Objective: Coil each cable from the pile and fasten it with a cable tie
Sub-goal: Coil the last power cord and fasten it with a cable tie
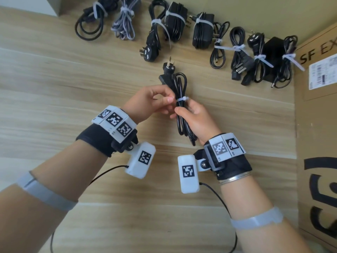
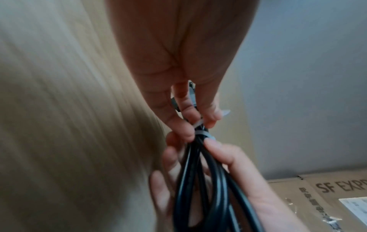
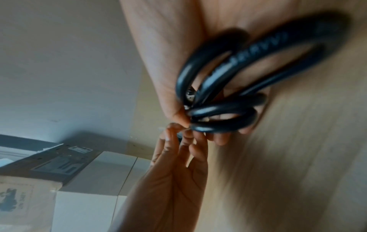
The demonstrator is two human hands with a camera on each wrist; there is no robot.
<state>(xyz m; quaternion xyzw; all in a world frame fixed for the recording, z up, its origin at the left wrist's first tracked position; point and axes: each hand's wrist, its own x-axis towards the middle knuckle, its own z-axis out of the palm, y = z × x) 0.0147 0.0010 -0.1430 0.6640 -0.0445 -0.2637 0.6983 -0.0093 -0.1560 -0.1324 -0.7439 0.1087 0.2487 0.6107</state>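
A coiled black power cable point(image 1: 179, 88) with a three-pin plug at its top is held above the wooden table. My right hand point(image 1: 193, 119) grips the lower part of the coil point(image 3: 222, 113). A white cable tie point(image 1: 181, 99) wraps the coil's middle. My left hand point(image 1: 156, 101) pinches the tail of the cable tie point(image 2: 200, 124) between thumb and fingers, right beside the coil point(image 2: 200, 180). The tie's loose end point(image 2: 226, 112) sticks out past the left fingers.
Several coiled, tied cables and black power adapters point(image 1: 175, 24) lie in a row along the table's far edge. A cardboard box point(image 1: 317, 125) stands at the right. Bare wooden tabletop point(image 1: 73, 84) lies to the left and below the hands.
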